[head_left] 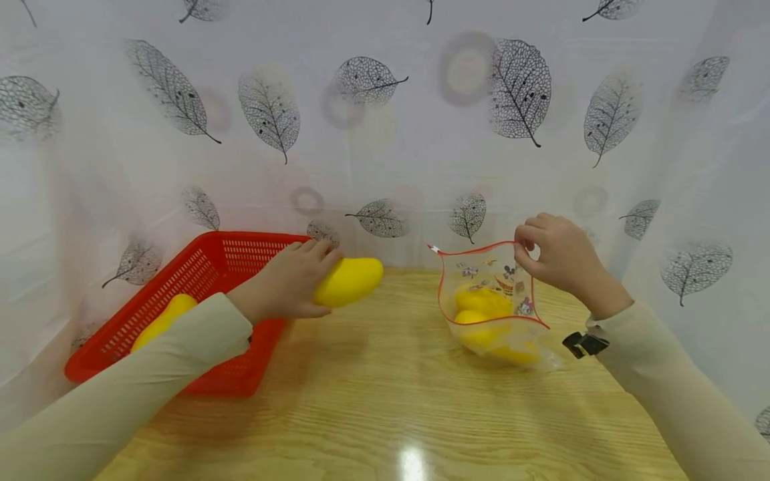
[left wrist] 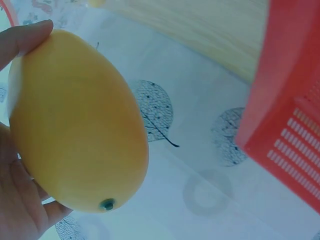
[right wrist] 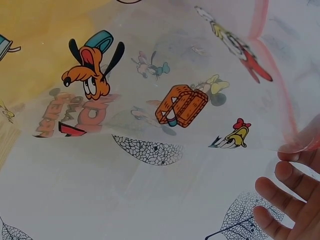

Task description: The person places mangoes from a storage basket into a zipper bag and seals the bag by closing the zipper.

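Judging by how things lie, you look well into the work but short of the end. On the right side of the counter [head_left: 361, 414], the clear printed bag [head_left: 499, 267] with the red edge holds at least two yellow fruits [head_left: 481, 304]; they overlap behind the plastic, so you cannot get a sure count. Those look done.

The fruit at issue now is the mango-shaped one [head_left: 355, 280] in your left hand [head_left: 289, 284]. Your grip there is wrapped around it, thumb on one side and fingers on the other, as the left wrist view shows. It is held up between the basket and the bag, just right of the far right part of the red basket [head_left: 260, 361] and well apart from the bag.

Your right hand [head_left: 559, 257] pinches the far right part of the bag's edge, and the mouth gapes wide enough, it seems, to take another fruit. The bag is not yet zipped; its slider [head_left: 434, 249] sits at the far left corner.

What appears left: the fruit you hold, plus another yellow one [head_left: 165, 321] on the left in the basket. Your left sleeve covers part of the basket, so you cannot tell whether more lie beneath.
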`<state>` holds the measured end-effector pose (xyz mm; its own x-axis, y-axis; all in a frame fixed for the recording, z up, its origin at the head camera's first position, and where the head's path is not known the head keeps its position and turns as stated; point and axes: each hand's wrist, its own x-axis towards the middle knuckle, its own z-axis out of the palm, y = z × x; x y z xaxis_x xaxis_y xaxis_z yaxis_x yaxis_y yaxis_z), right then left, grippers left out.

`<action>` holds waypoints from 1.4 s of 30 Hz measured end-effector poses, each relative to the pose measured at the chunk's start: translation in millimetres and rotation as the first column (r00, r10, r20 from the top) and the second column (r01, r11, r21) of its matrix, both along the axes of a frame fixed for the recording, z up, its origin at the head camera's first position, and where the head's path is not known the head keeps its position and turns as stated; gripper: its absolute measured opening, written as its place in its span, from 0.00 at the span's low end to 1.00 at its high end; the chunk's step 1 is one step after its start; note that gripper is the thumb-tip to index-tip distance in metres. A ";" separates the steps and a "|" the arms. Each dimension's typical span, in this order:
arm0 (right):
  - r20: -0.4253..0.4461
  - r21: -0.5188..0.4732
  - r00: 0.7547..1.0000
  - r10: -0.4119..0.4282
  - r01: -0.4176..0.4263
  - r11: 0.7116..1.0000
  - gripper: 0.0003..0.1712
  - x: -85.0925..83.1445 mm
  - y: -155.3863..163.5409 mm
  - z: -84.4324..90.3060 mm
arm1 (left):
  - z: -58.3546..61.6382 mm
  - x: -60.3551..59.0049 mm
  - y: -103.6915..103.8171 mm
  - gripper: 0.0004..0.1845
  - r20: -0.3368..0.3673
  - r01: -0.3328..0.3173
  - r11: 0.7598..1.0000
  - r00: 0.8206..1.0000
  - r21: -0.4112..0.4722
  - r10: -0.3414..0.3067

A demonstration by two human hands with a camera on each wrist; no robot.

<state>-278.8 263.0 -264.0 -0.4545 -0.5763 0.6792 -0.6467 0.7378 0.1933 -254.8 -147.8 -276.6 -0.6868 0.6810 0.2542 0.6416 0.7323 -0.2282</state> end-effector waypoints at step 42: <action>0.000 0.008 1.000 -0.009 0.009 1.000 0.07 2.1 -1.7 1.5 | 18.4 -5.9 86.3 0.39 -0.019 0.134 0.990 0.991 -0.048 -0.135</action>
<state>-276.7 261.3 -262.5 -0.4592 -0.5778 0.6748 -0.6403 0.7418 0.1995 -260.7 -61.5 -258.2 -0.5828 0.7781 0.2342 0.7280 0.6280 -0.2749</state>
